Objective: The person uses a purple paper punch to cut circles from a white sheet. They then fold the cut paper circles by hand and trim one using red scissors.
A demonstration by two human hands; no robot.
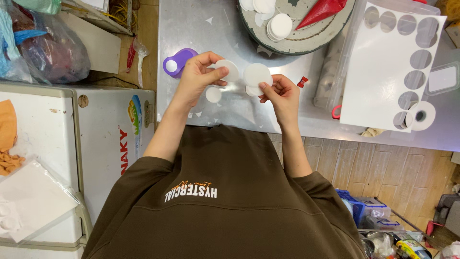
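- The left hand (199, 76) pinches one white paper disc (229, 70) between thumb and fingers, above the steel bench (201, 24).
- The right hand (280, 91) is closed on a second white disc (257, 74), with one more small disc (252, 90) held just under it. The two big discs are near each other, almost touching at their edges.
- A loose small disc (213, 94) lies on the bench at 6 o'clock from the left hand.
- A purple round punch (177, 62) sits at 9 o'clock from the left hand, just beside it.
- As I judge, much cutting is already done: the white sheet (383, 72) at 3 o'clock has a row of round holes along its far and right side, and a stack of cut discs (280, 25) rests on the round grey tray (306, 41) at 12 o'clock, beside a red piping bag (323, 10). A large part of the sheet is still uncut.
- A roll of tape (421, 115) lies at the lower corner of the sheet.
- Edges and room: the near edge of the bench runs close below the wrists. Open steel is at 11 o'clock; the tray at 12 and the sheet at 3 o'clock limit moving there. Small paper scraps lie around the hands.
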